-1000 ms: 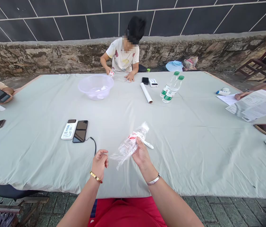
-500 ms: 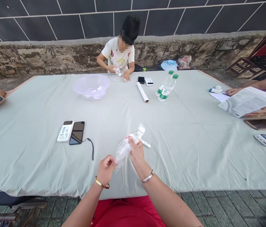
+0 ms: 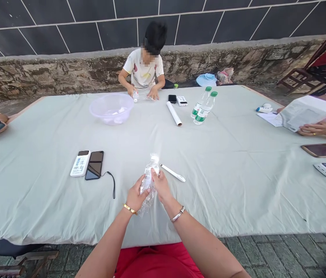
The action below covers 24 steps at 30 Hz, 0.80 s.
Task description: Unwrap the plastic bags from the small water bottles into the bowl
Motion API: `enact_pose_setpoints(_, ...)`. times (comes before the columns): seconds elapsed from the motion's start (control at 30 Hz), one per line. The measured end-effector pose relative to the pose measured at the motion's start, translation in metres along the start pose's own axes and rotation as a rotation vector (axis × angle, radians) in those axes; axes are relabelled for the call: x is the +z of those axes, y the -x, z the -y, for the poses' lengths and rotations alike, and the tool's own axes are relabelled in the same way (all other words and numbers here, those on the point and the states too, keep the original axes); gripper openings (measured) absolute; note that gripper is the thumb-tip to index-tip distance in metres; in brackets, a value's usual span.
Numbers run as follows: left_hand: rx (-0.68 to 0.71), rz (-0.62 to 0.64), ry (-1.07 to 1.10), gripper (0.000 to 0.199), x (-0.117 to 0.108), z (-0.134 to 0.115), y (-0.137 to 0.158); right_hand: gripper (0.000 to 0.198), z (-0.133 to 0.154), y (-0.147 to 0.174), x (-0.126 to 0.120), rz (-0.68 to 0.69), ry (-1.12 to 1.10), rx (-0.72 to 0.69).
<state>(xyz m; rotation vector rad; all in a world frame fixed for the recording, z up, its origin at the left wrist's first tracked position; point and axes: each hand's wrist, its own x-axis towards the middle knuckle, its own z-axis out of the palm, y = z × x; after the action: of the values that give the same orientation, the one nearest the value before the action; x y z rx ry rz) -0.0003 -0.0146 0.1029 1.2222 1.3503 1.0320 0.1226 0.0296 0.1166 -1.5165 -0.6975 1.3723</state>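
Observation:
A clear plastic bottle (image 3: pixel 150 166) with a white cap, wrapped in crinkled clear film, is held between my hands above the near middle of the table. My left hand (image 3: pixel 136 194) is closed round its lower left side, thumb across the front. My right hand (image 3: pixel 161 185) grips its right side, with the thumb near the upper part. Loose film hangs below the bottle. Just right of my right hand, a slim white pen-like tool (image 3: pixel 173 173) lies on the cloth.
A cloth-covered table (image 3: pixel 226 185) bears a white power bank (image 3: pixel 80 163), a phone (image 3: pixel 94 165), a lilac basin (image 3: pixel 111 109), a white roll (image 3: pixel 174 114) and two water bottles (image 3: pixel 202 109). Across the table, a person (image 3: pixel 144 69) handles a small bottle. Another person's hands hold papers (image 3: pixel 307 112) at right.
The wrapped bottle has moved left and stands more upright. My left hand has gone from pinching the film's end to holding the bottle's side. The pen-like tool is now uncovered.

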Motion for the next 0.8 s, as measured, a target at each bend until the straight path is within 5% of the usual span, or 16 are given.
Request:
enact_pose_setpoints(0.13,-0.118,0.09,0.46,0.069,-0.004,0.006,0.007,0.042,0.005,0.001,-0.012,0.286,-0.148,0.149)
enact_pose_setpoints(0.23,-0.184,0.13,0.491,0.067,-0.005,0.001,0.01,0.042,0.006,0.002,-0.013,0.393,-0.262,0.229)
enact_pose_setpoints(0.4,-0.231,-0.06,0.034,0.056,-0.004,-0.008,0.008,0.039,0.0,0.002,-0.005,0.194,-0.282,0.172)
enact_pose_setpoints(0.53,-0.084,-0.09,-0.327,0.041,-0.004,-0.008,0.011,0.044,-0.005,0.001,-0.003,0.1,-0.319,0.118)
enact_pose_setpoints(0.67,0.017,0.057,-0.311,0.035,-0.01,-0.009,0.017,0.046,-0.004,0.001,-0.005,0.112,-0.326,0.112)
enact_pose_setpoints(0.8,-0.026,-0.174,-0.151,0.035,-0.017,-0.005,0.019,0.043,0.001,0.002,-0.009,0.133,-0.33,0.162)
